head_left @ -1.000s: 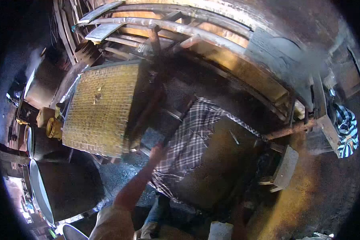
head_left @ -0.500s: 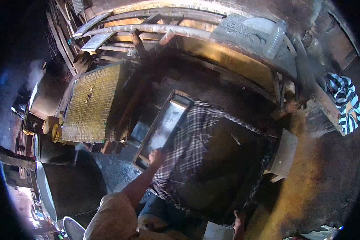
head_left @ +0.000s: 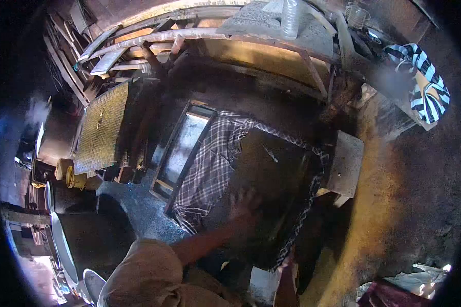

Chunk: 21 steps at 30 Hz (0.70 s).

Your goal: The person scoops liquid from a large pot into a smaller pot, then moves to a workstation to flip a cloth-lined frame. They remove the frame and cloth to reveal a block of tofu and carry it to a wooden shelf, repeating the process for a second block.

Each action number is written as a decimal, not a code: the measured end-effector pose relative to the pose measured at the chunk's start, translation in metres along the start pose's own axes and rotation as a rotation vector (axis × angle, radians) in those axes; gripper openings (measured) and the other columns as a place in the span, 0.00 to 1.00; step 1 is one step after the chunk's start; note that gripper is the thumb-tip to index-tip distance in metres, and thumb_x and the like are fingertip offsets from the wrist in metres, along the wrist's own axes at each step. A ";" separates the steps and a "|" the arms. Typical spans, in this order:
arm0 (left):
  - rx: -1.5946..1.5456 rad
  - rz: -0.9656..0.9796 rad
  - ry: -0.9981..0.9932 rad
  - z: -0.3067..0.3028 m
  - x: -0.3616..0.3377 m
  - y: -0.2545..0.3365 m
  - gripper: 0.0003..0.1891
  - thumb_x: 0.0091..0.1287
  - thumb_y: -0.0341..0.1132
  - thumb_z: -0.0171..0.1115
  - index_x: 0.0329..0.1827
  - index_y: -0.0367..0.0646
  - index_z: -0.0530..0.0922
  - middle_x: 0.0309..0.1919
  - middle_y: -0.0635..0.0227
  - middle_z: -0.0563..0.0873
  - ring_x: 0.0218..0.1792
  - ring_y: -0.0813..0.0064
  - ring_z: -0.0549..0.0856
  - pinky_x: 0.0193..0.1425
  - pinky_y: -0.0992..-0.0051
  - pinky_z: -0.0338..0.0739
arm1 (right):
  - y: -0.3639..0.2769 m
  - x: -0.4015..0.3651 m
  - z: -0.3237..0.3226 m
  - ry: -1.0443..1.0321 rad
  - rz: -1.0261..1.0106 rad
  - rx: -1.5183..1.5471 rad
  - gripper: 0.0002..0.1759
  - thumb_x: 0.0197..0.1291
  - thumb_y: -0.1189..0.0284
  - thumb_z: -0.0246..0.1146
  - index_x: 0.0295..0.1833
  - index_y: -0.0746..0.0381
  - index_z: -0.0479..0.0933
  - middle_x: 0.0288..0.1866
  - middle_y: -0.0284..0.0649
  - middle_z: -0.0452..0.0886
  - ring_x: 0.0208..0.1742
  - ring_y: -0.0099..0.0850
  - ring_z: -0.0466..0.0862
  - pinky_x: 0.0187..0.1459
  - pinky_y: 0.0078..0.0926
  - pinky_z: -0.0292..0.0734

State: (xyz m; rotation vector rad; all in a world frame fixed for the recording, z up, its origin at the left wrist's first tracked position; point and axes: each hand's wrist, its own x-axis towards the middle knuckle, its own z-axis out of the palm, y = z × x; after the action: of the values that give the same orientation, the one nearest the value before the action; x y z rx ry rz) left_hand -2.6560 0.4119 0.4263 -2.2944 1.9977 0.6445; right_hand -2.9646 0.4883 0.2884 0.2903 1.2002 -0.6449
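My left hand (head_left: 245, 202) reaches across a broad dark square surface (head_left: 264, 176) with its fingers spread, dim in the shadow. A checked cloth (head_left: 210, 163) in dark and white lies along the left side of that surface, and its rolled edge runs round the far and right sides. Beside the cloth on the left is a wooden frame (head_left: 170, 148) with a pale, shiny surface inside. My right hand (head_left: 289, 257) is at the near right corner, right at the cloth's edge, its fingers mostly hidden in shadow. A small light streak (head_left: 270, 154) shows on the dark surface.
A yellow woven panel (head_left: 101, 128) stands to the left, above large round vats (head_left: 89, 245). A pale board (head_left: 346, 163) is at the right. Behind runs a wooden rack (head_left: 200, 34) with a plastic bottle (head_left: 289, 20); striped cloth (head_left: 427, 87) lies far right.
My left hand has left the checked cloth by the wooden frame and moved right, over the dark surface, fingers now spread. My right hand stays by the near corner. The whole view has shifted.
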 end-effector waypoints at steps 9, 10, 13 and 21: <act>-0.152 0.088 -0.006 0.018 -0.043 0.075 0.43 0.56 0.64 0.49 0.69 0.50 0.49 0.70 0.64 0.35 0.68 0.47 0.35 0.61 0.33 0.34 | -0.011 -0.003 0.016 -0.016 -0.156 -0.170 0.28 0.60 0.54 0.50 0.59 0.63 0.65 0.51 0.44 0.74 0.52 0.37 0.73 0.53 0.35 0.67; -0.155 0.086 0.007 0.016 -0.046 0.078 0.44 0.55 0.64 0.50 0.70 0.49 0.48 0.70 0.65 0.35 0.68 0.47 0.34 0.61 0.33 0.33 | -0.014 -0.007 0.025 -0.023 -0.197 -0.229 0.28 0.60 0.54 0.50 0.59 0.63 0.65 0.51 0.44 0.74 0.52 0.37 0.73 0.53 0.35 0.67; -0.212 0.083 0.051 -0.014 -0.056 0.084 0.45 0.56 0.62 0.52 0.70 0.49 0.46 0.70 0.67 0.35 0.69 0.48 0.34 0.60 0.32 0.32 | -0.033 -0.045 0.055 -0.048 -0.374 -0.458 0.28 0.61 0.55 0.50 0.59 0.64 0.65 0.50 0.44 0.75 0.50 0.36 0.73 0.52 0.33 0.68; -0.726 0.084 0.261 -0.187 -0.071 0.056 0.43 0.59 0.54 0.50 0.70 0.45 0.38 0.71 0.67 0.37 0.70 0.57 0.34 0.61 0.34 0.27 | -0.046 -0.321 0.278 -0.008 -1.044 -1.326 0.26 0.62 0.57 0.51 0.57 0.66 0.66 0.48 0.46 0.76 0.47 0.35 0.75 0.50 0.30 0.68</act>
State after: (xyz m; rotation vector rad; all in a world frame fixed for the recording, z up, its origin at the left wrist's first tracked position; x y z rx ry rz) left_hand -2.6628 0.4150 0.6338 -2.7999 2.2493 1.3250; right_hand -2.8467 0.4027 0.6903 -1.5259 1.4831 -0.5628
